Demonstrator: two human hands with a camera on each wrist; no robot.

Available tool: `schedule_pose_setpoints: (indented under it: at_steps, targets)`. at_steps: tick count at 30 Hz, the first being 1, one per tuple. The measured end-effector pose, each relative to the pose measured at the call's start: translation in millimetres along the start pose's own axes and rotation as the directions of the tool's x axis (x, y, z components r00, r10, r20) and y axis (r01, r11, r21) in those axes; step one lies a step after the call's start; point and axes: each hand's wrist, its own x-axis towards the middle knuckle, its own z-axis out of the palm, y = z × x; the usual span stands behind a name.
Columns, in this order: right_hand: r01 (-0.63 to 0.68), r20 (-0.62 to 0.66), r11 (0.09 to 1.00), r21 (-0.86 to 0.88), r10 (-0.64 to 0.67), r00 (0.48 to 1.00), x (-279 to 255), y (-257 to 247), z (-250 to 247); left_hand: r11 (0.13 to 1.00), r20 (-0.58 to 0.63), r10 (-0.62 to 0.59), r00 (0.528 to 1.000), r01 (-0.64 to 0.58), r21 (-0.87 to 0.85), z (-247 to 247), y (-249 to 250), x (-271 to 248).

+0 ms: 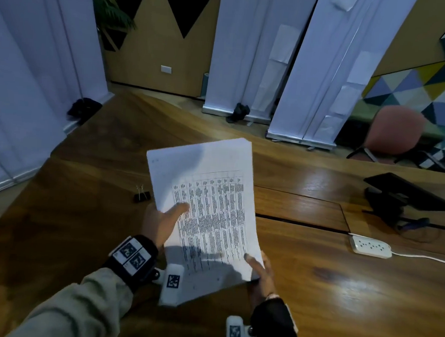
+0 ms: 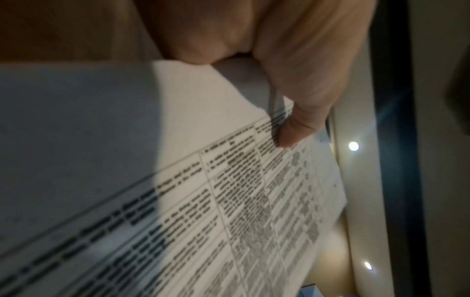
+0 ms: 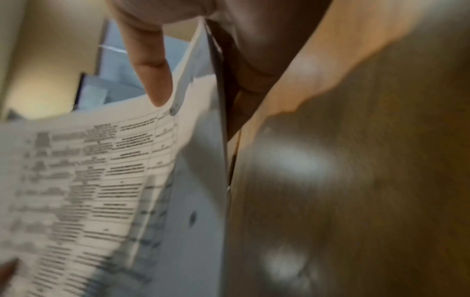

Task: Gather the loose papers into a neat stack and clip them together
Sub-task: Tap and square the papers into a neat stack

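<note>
Both hands pinch the papers [image 1: 209,201] above the bench [image 1: 313,291], left hand [image 1: 160,222] at the side edge, right hand [image 1: 261,268] at the near corner; freeing one for the clip [image 1: 142,195] could fan the sheets.

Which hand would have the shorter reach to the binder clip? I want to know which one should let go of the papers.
The left hand: the binder clip lies on the table beside it, left of the papers; the right hand is across them.
</note>
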Motion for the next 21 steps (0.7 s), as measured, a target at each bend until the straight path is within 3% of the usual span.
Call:
schedule_pose_setpoints:
  at_steps: [2,5,8,11,16,19,21]
  targets:
    - [0.19,0.009,0.974,-0.123,-0.191,0.982,-1.5,-17.2,4.1,0.997,0.061,0.071,0.996,-0.072,0.021,-1.8,20.3,0.1]
    - [0.401,0.126,0.89,-0.216,-0.382,0.916,-8.4,-33.7,15.3,0.977,0.129,0.137,0.982,-0.156,0.149,-6.0,24.9,1.4]
    - [0.546,0.214,0.787,-0.289,-0.502,0.838,-9.3,-42.9,30.2,0.954,0.25,0.066,0.966,-0.134,0.268,-3.3,15.7,-5.0]
    - [0.52,0.232,0.834,-0.184,-0.478,0.847,-3.9,-42.1,38.8,0.97,0.359,0.023,0.933,-0.108,0.218,5.3,11.5,-17.3]
    - [0.582,0.26,0.81,-0.074,-0.548,0.795,1.2,-56.8,34.6,0.961,0.479,0.042,0.877,-0.166,0.219,1.9,18.8,-17.8]
    - [0.516,0.316,0.856,-0.03,-0.481,0.818,7.6,-64.6,31.9,0.958,0.548,0.048,0.835,-0.194,0.211,-1.3,20.3,-15.7]
    - [0.494,0.302,0.869,-0.031,-0.463,0.833,9.1,-63.5,29.9,0.951,0.523,0.051,0.851,-0.201,0.236,-3.3,18.9,-10.8]
